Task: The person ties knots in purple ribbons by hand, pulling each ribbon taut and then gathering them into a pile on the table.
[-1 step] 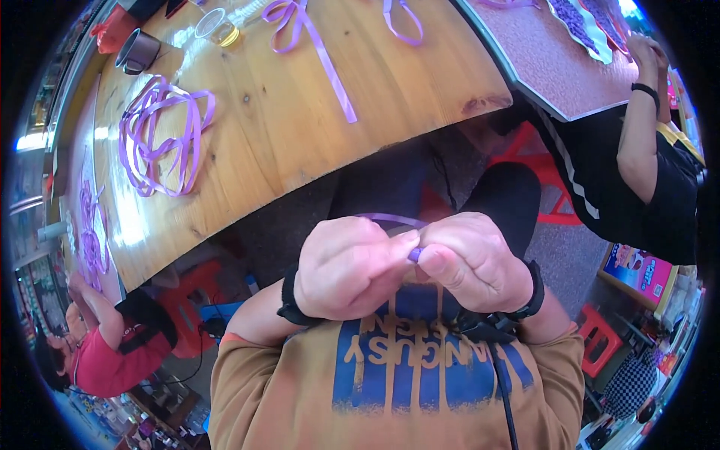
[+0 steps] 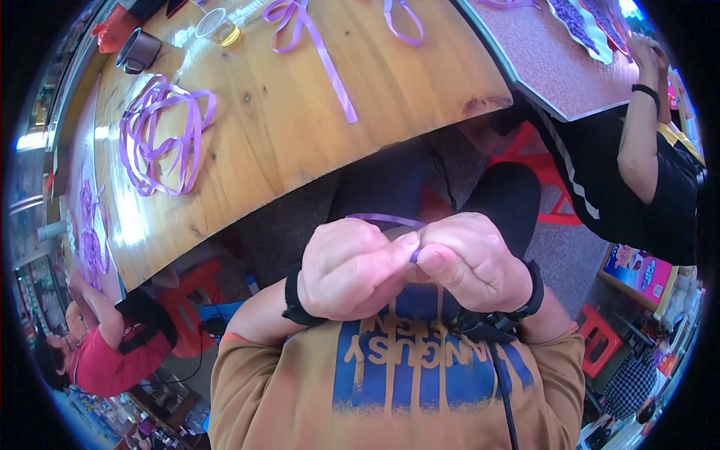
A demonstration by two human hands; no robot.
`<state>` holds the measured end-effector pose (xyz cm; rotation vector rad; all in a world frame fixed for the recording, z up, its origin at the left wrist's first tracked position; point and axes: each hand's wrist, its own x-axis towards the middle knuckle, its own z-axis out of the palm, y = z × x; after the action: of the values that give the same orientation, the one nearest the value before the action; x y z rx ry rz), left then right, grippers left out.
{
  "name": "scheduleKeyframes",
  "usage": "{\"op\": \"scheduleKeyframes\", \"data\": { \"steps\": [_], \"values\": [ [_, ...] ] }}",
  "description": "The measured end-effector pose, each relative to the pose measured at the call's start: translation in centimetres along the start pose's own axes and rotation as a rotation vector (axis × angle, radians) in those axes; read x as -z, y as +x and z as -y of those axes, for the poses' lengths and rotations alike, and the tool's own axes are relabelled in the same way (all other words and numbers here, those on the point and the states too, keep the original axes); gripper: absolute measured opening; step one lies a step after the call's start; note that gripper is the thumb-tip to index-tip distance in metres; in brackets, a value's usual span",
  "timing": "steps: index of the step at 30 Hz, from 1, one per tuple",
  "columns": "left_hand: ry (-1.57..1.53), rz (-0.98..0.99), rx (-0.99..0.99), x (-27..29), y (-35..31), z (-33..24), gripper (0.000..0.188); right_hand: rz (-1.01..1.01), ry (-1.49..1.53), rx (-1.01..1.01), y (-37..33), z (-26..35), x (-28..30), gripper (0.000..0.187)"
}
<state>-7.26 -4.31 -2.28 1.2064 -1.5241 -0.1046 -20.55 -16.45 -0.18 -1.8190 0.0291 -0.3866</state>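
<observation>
In the head view, two bare hands, the left hand (image 2: 349, 266) and the right hand (image 2: 476, 262), meet before the chest, fingers curled closed, both pinching one purple ribbon (image 2: 386, 218) between them, clear of the wooden table (image 2: 270, 127). Three more ribbons lie on that table: one tangled coil (image 2: 195, 139), one bow-like piece (image 2: 328, 69) with a long tail and one small loop (image 2: 421, 31). One metal mug (image 2: 139, 51) and one clear cup (image 2: 217, 28) stand there too. Two other people show, one at each side. The fingers hide most of the held ribbon; the top edge cuts off the bow-like piece and small loop; the purple strands (image 2: 91, 244) at far left are too jumbled to count
</observation>
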Motion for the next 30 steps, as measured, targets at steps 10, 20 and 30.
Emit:
{"op": "scheduleKeyframes", "data": {
  "steps": [10,20,30],
  "values": [
    [-0.206,0.093,0.193,0.9,0.5,0.2,0.018,0.113,0.304,-0.178,0.2,0.3,0.6,0.037],
    [-0.543,0.015,0.685,3.0,-0.2,0.0,0.026,0.048,0.237,-0.348,-0.6,1.0,3.2,0.015],
    [-0.910,-0.456,0.629,8.2,0.1,0.4,0.017,-0.196,0.663,-0.368,-2.7,-0.2,5.5,0.027]
  ]
}}
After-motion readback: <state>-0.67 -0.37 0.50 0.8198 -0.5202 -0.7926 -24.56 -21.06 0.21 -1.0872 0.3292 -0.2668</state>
